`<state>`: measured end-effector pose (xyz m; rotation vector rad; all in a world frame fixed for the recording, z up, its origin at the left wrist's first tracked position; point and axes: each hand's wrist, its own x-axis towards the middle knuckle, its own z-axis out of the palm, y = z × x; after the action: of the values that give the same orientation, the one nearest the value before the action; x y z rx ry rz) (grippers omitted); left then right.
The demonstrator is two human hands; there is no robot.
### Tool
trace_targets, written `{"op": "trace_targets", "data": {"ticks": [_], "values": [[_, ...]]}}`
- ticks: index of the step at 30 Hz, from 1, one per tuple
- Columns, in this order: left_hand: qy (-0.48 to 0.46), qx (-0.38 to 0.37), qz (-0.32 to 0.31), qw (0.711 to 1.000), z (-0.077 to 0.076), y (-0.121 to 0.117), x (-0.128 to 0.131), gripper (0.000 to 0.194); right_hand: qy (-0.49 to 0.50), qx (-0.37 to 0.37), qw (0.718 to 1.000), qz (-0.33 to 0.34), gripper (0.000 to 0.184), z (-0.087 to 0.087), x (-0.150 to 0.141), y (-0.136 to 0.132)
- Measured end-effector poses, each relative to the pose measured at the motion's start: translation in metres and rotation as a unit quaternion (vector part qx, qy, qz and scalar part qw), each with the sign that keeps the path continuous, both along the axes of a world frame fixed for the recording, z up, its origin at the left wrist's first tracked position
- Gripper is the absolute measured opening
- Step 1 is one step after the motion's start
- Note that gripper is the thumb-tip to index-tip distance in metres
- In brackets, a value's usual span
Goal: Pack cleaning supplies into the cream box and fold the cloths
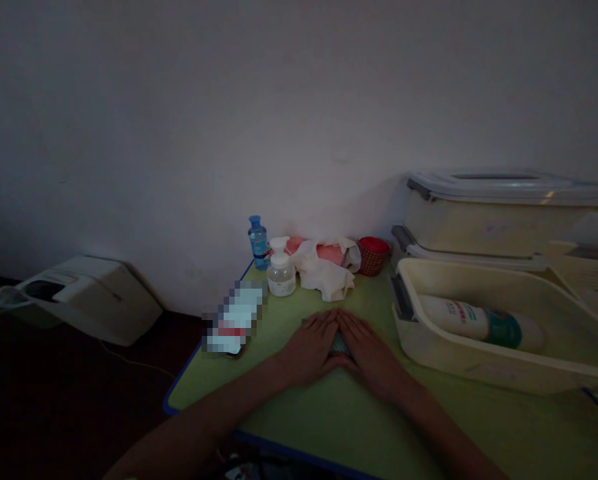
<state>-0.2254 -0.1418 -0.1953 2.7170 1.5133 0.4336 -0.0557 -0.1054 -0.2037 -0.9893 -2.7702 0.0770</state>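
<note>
White, perhaps plastic, is the box-like thing (pixel 113 293) on the dark floor at your far left. Next, on the green counter (pixel 309 427) with its blue edge, lies a phone (pixel 239 313), its lit screen blurred out. Beyond it stand a blue bottle (pixel 259 244) and, just beside that, a clear pump bottle (pixel 281 277).

Your left hand (pixel 306 350) comes next, palm down, fingers straight and together, flat over a grey-green piece (pixel 339 345) on the counter rather than wrapped around it. Crumpled white cloth or tissue (pixel 323 267) sits behind.

That piece lies in front of you, mostly covered. It should handle light; whether it is soft or stiff, you cannot tell from the little that shows, though a free edge would likely be the place to take hold. Its surface looks dull and finely patterned, with its outline hidden.

Your right hand (pixel 371 353) mirrors the left, flattened, its fingertips meeting the other's. Farther right are a red basket (pixel 374 257) and a cream tub (pixel 479 370) with a white bottle (pixel 501 327) lying inside, a lidded box (pixel 483 227) behind.
</note>
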Motion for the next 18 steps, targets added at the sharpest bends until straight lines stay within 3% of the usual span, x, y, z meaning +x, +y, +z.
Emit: {"op": "trace_targets", "data": {"ticks": [10,18], "values": [[0.029,-0.014,-0.026,0.999,0.003,-0.002,-0.005,0.073,0.013,-0.012,1.0,-0.015,0.063,-0.003,0.003,0.002],[0.001,-0.044,-0.028,0.999,-0.001,0.0,-0.01,0.073,-0.007,-0.052,0.998,-0.031,0.062,0.008,0.002,0.0]]}}
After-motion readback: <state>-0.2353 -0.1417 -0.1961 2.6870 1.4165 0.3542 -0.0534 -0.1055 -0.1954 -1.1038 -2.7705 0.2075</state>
